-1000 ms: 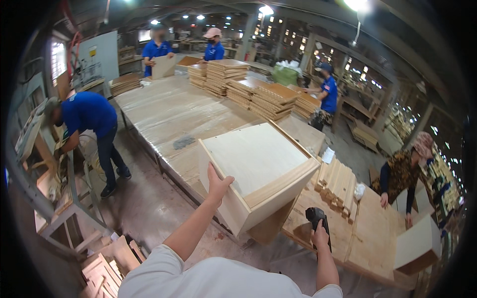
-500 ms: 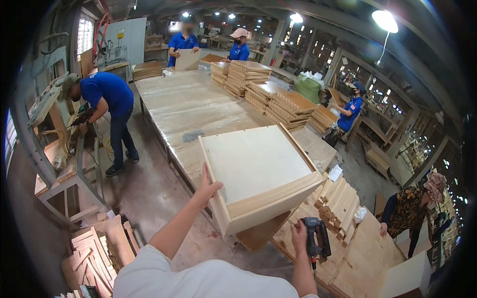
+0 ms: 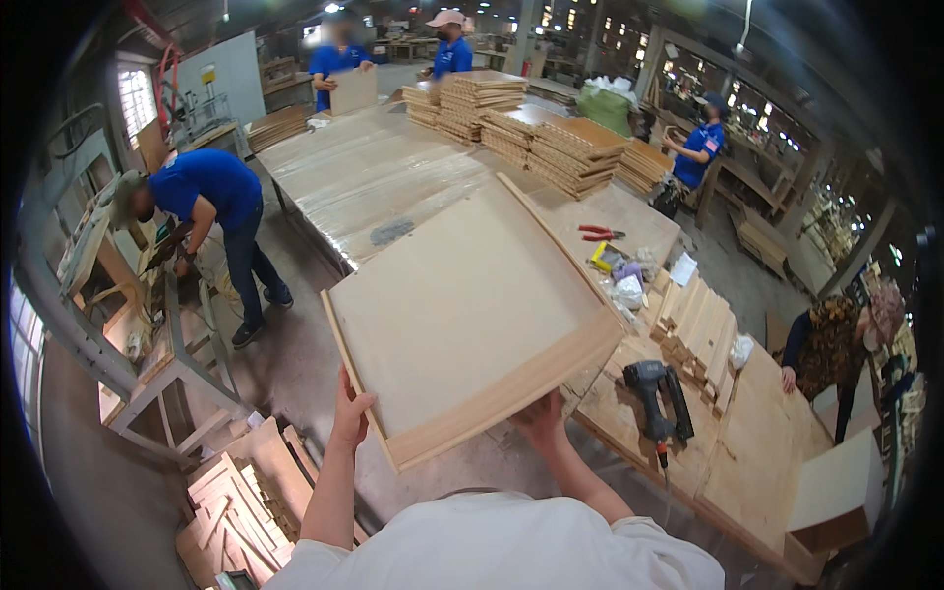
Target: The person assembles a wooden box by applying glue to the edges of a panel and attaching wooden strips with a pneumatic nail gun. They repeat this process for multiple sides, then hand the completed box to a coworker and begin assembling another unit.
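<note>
A pale wooden drawer-like box [image 3: 462, 305] is tilted in front of me, its broad flat panel framed by raised strips. My left hand [image 3: 351, 411] is closed on its left edge, thumb on the side strip. Under the near right edge is my right hand [image 3: 541, 415], its fingers partly hidden beneath the wood. A black nail gun [image 3: 649, 393] lies on the wooden bench at the right, apart from my right hand, with a hose at its lower end.
A long table [image 3: 324, 182] carries stacked wooden panels [image 3: 575, 147]. Red-handled pliers [image 3: 601, 233] and cut wood strips [image 3: 693, 320] lie to the right. Wood offcuts [image 3: 231, 516] sit low left. Several people in blue shirts [image 3: 211, 187] work around, another person [image 3: 836, 344] at right.
My right hand has let go of the nail gun, now lying on the bench, and moved left to the box. The box has turned and tipped, showing more of its panel.
</note>
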`<action>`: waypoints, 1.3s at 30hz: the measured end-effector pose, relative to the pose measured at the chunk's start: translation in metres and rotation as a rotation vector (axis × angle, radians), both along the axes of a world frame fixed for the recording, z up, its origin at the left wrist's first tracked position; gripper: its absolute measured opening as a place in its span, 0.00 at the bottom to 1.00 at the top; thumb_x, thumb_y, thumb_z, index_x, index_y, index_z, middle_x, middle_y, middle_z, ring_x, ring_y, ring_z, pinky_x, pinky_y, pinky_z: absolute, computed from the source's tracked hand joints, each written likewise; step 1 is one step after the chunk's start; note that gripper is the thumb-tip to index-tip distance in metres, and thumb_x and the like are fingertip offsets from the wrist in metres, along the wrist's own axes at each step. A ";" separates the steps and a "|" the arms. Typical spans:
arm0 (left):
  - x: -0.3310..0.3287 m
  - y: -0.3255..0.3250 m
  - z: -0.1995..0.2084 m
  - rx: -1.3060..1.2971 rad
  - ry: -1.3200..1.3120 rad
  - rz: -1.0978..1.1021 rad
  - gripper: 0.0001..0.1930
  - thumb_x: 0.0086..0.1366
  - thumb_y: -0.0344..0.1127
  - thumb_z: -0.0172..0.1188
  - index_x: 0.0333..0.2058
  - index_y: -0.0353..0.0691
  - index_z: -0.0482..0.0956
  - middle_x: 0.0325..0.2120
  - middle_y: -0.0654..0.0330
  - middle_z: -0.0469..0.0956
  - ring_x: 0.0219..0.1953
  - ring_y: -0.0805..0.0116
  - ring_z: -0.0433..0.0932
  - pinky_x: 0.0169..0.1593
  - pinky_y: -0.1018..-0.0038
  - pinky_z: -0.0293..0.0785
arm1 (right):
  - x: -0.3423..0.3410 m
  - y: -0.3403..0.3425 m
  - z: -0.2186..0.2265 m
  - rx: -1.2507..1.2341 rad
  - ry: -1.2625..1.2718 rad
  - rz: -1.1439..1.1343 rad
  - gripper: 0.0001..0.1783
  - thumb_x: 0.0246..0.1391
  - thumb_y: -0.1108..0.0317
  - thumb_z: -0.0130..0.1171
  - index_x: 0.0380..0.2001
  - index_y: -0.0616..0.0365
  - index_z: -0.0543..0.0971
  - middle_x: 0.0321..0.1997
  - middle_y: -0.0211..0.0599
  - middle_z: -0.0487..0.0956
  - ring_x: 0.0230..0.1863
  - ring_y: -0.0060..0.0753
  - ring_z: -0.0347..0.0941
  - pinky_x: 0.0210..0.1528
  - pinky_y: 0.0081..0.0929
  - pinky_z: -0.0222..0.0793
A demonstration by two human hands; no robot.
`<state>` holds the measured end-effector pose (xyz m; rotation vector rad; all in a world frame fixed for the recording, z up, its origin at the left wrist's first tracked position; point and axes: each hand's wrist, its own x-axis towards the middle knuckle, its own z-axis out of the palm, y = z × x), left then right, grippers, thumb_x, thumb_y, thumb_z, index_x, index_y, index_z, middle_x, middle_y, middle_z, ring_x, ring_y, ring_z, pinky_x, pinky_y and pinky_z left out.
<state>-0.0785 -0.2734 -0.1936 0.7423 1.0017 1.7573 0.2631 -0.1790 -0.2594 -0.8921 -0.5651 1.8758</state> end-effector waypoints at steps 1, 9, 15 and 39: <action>0.005 -0.004 0.000 -0.012 0.005 0.016 0.48 0.43 0.26 0.58 0.65 0.41 0.45 0.59 0.55 0.60 0.59 0.61 0.63 0.60 0.67 0.62 | 0.003 0.001 -0.002 -0.007 -0.002 0.011 0.48 0.50 0.30 0.47 0.65 0.49 0.52 0.66 0.42 0.55 0.67 0.47 0.51 0.60 0.59 0.55; 0.075 0.019 0.062 0.088 0.116 -0.034 0.49 0.42 0.30 0.60 0.65 0.41 0.47 0.58 0.57 0.61 0.57 0.62 0.64 0.58 0.69 0.64 | 0.071 -0.004 0.045 0.278 -0.017 -0.201 0.35 0.55 0.45 0.53 0.61 0.47 0.59 0.59 0.30 0.66 0.58 0.35 0.62 0.54 0.48 0.64; 0.209 0.091 0.115 0.201 0.131 -0.355 0.48 0.43 0.25 0.53 0.66 0.42 0.44 0.59 0.56 0.58 0.59 0.63 0.61 0.60 0.68 0.60 | 0.210 -0.017 0.056 0.347 0.038 -0.744 0.27 0.58 0.55 0.53 0.58 0.50 0.63 0.55 0.31 0.69 0.56 0.32 0.65 0.55 0.36 0.65; 0.836 0.165 0.136 0.081 0.548 -1.181 0.56 0.50 0.43 0.60 0.66 0.49 0.24 0.40 0.55 0.76 0.36 0.62 0.76 0.29 0.62 0.72 | 0.658 -0.178 0.104 0.165 -0.433 -1.404 0.42 0.56 0.37 0.46 0.66 0.51 0.52 0.68 0.41 0.53 0.66 0.49 0.51 0.59 0.46 0.53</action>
